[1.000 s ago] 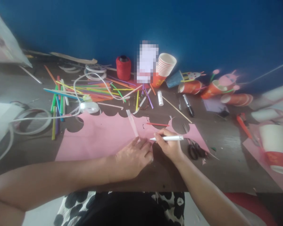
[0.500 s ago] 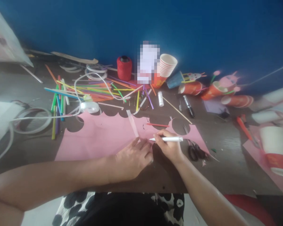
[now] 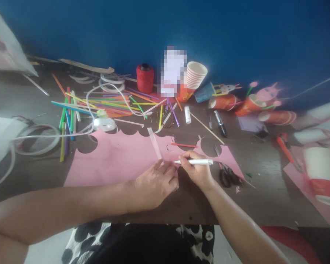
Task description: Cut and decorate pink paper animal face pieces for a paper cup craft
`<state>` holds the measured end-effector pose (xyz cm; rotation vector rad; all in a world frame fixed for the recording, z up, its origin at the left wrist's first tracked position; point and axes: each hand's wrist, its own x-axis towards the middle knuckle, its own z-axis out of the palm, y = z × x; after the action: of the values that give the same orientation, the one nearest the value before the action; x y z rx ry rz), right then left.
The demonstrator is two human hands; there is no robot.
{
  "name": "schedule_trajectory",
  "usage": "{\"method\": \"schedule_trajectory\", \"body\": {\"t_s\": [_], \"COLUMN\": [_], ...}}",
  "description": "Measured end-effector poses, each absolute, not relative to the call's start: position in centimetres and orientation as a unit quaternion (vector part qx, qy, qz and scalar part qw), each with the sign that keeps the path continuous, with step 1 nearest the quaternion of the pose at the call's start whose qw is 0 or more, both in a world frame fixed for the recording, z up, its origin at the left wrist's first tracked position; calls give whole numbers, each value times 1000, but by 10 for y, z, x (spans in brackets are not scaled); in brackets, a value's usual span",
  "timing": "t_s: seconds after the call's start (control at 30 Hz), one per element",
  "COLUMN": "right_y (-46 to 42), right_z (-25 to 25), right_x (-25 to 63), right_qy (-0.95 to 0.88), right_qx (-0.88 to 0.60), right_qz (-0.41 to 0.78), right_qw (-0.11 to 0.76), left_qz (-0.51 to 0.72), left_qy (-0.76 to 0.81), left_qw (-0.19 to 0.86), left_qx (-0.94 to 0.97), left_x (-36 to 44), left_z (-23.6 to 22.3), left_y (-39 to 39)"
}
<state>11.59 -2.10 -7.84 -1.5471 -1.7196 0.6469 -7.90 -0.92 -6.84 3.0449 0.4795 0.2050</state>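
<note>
A large pink sheet of paper [image 3: 112, 157], with scalloped cut-outs along its far edge, lies on the table before me. My left hand [image 3: 156, 183] is on its near edge, fingers bent and pressed together on the paper at the fingertips. Beside its thumb a pale, see-through strip [image 3: 154, 143] lies across the sheet. My right hand [image 3: 199, 174] is closed around a white marker pen [image 3: 199, 162], its tip pointing left, close to my left fingertips. Whatever mark the tip makes is too small to see. Black-handled scissors [image 3: 228, 178] lie right of my right hand.
Colourful sticks [image 3: 107, 104] and a white cable [image 3: 118, 90] are spread behind the paper. Farther back stand a red thread spool [image 3: 145, 79] and stacked paper cups [image 3: 195, 75]. A glue stick [image 3: 187, 114], black marker [image 3: 220, 124] and box cutter [image 3: 288, 150] lie toward the right.
Both hands and the marker pen stay almost in place. The view has shifted very slightly.
</note>
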Motion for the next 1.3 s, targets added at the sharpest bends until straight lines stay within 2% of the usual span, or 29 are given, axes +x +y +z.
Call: {"method": "schedule_trajectory", "body": {"t_s": [1.3], "right_y": [-21], "right_z": [-76], "right_x": [115], "right_qy": [-669], "right_qx": [-601], "right_qz": [248], "right_qw": [361], "left_qz": [61], "left_qy": [163], "left_qw": [43], "left_qx": [984], "left_x": [-79], "left_z": [-68], "left_y": [-10]}}
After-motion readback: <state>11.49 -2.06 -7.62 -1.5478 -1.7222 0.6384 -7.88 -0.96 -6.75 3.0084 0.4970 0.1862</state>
